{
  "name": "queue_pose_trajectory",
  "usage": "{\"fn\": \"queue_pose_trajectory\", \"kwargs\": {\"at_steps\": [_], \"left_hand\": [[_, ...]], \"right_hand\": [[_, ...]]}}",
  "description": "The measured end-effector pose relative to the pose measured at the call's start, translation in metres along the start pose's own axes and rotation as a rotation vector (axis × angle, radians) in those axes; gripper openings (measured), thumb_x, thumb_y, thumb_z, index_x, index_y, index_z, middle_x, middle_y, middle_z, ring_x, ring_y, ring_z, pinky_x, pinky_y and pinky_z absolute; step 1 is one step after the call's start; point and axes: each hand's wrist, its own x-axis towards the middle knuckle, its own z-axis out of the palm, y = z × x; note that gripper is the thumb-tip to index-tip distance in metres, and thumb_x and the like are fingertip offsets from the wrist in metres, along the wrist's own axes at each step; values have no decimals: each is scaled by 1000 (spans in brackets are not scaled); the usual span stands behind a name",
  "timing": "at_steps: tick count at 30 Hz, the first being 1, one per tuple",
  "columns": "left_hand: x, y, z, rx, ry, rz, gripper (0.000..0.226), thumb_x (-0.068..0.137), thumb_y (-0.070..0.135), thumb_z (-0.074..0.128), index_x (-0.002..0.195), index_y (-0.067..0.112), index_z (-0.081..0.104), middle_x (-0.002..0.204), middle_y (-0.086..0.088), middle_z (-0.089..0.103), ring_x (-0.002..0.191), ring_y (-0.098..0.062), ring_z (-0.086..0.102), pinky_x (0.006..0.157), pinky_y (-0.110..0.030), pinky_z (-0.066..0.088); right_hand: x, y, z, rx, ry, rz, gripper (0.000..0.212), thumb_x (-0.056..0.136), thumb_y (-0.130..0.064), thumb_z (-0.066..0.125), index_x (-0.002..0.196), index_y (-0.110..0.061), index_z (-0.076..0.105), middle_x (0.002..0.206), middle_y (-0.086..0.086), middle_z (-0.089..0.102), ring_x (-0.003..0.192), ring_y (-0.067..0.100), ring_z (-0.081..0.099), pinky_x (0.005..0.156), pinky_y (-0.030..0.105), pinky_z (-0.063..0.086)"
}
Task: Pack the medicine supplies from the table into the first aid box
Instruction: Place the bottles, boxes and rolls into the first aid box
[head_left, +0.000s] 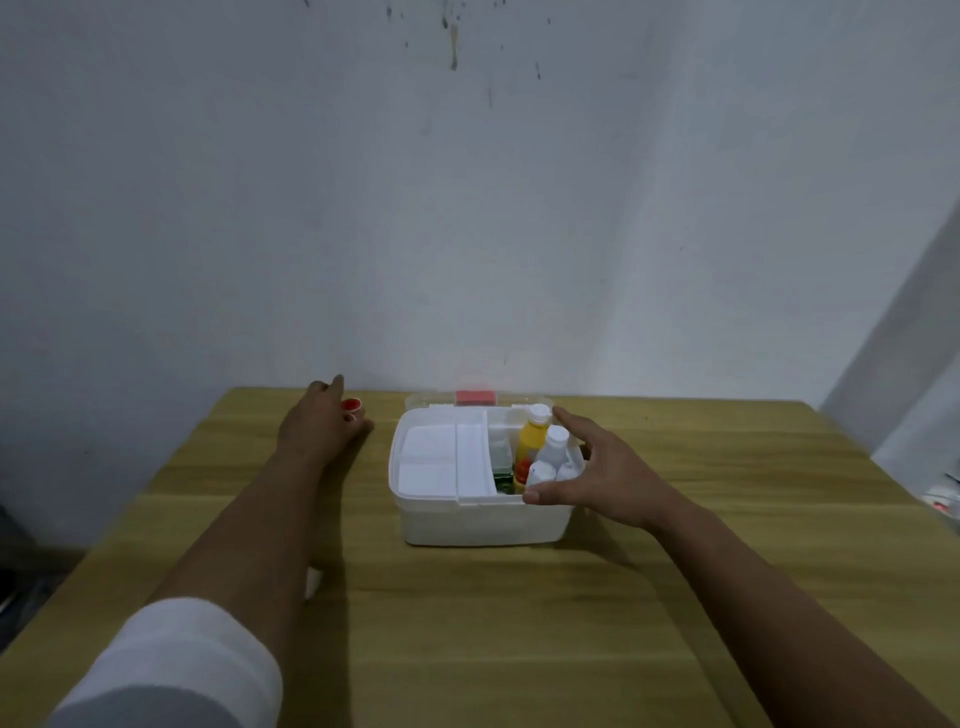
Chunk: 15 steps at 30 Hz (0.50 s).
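Bottles (550, 447) inside first aid box (483, 519).

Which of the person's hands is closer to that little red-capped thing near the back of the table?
Left. The left hand is right at the small red-capped item, fingers around it. The right hand is off across the table, spread at the first aid box.

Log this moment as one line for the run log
left hand: closing on red-capped item, grip unclear | right hand: open, spread at first aid box right edge | yellow bottle: upright inside box
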Motion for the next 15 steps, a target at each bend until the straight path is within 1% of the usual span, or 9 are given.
{"fn": "queue_pose_trajectory", "kwargs": {"at_steps": [1, 2, 3, 4, 5, 7, 9, 12, 15], "left_hand": [[4, 0, 2, 39, -10, 3, 79, 89, 52, 72, 154, 17, 44, 144, -12, 54, 125, -32, 59, 93, -45, 54], [8, 0, 6, 56, -9, 3, 65, 90, 53, 70, 143, 17, 56, 133, -12, 62, 115, -30, 63, 89, -44, 56], [9, 0, 8, 45, 9, -3, 50, 91, 51, 69, 127, 17, 67, 118, -10, 69, 102, -28, 65, 83, -43, 57], [11, 0, 11, 30, 36, -9, 39, 92, 49, 68, 114, 17, 73, 103, -8, 72, 91, -26, 65, 76, -41, 57], [10, 2, 12, 20, 59, -15, 33, 93, 46, 67, 108, 18, 76, 94, -7, 73, 84, -25, 64, 72, -38, 55], [9, 4, 14, 21, 76, -23, 31, 94, 43, 67, 107, 18, 79, 93, -7, 75, 84, -25, 65, 71, -37, 54], [5, 6, 14, 39, 68, -19, 32, 95, 44, 67, 111, 20, 80, 99, -7, 76, 92, -27, 68, 75, -38, 56], [-7, 7, 11, 2, 56, -12, 31, 94, 43, 68, 113, 23, 79, 107, -6, 77, 99, -28, 68, 78, -37, 54], [-26, 9, 3, -55, 91, -8, 32, 92, 43, 70, 115, 23, 79, 108, -5, 78, 99, -28, 69, 79, -37, 54]], "right_hand": [[0, -1, 0, 1, 1, 5, 133, 42, -70, 92, 157, -39, 32, 155, -19, 42, 133, 5, 45, 105, 29, 44], [0, -1, 0, 3, 3, 9, 133, 42, -70, 92, 157, -39, 31, 156, -18, 41, 134, 6, 45, 105, 29, 44], [0, -1, 1, 6, 4, 11, 133, 43, -69, 93, 157, -39, 31, 157, -18, 41, 135, 6, 44, 107, 31, 44], [0, -1, 1, 9, 5, 10, 133, 44, -68, 93, 157, -38, 31, 157, -17, 41, 136, 7, 44, 108, 32, 44], [0, -1, 1, 14, 6, 11, 132, 45, -66, 94, 157, -37, 31, 158, -17, 40, 137, 7, 44, 109, 31, 43], [-1, -2, 0, 22, 6, 18, 132, 46, -63, 95, 158, -36, 31, 157, -17, 41, 138, 6, 43, 109, 28, 41], [0, -2, 0, 23, 4, 20, 132, 46, -63, 95, 158, -35, 31, 157, -18, 42, 139, 5, 43, 108, 26, 40], [-1, -3, 0, 20, -1, 29, 132, 47, -62, 95, 159, -35, 30, 158, -17, 41, 140, 6, 42, 107, 26, 39], [-3, -4, -1, 27, -9, 48, 133, 47, -62, 96, 159, -33, 29, 157, -16, 42, 140, 6, 42, 109, 27, 39]]}}
